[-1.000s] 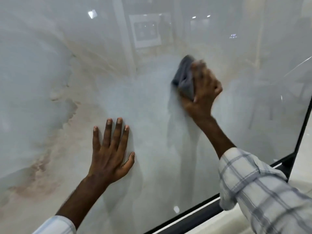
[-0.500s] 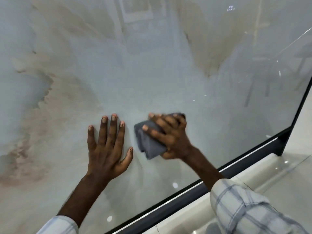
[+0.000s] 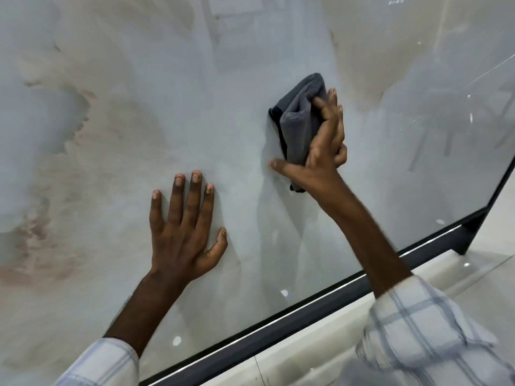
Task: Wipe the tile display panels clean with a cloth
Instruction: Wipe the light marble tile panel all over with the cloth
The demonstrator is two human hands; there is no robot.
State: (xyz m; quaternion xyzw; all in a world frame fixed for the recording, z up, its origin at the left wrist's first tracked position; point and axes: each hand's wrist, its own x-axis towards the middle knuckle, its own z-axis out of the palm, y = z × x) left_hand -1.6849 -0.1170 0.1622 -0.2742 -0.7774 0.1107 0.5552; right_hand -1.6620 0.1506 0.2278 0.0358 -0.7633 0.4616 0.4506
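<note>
A large glossy tile panel (image 3: 111, 135), pale grey with beige marble veining, fills most of the view. My right hand (image 3: 323, 151) grips a folded dark grey cloth (image 3: 301, 118) and presses it against the panel right of centre. The cloth sticks out above and left of the fingers. My left hand (image 3: 184, 232) rests flat on the panel lower down, fingers straight and spread, holding nothing. Both forearms reach up from checked shirt sleeves.
A black frame strip (image 3: 278, 330) runs diagonally along the panel's lower edge and turns up at a corner (image 3: 471, 232) on the right. Below it lies shiny cream floor tile (image 3: 306, 363). Reflections of lights and furniture show in the panel.
My right hand swept the cloth down from the upper panel to beside my left hand, then back up and to the right. The left hand stayed flat in place.
</note>
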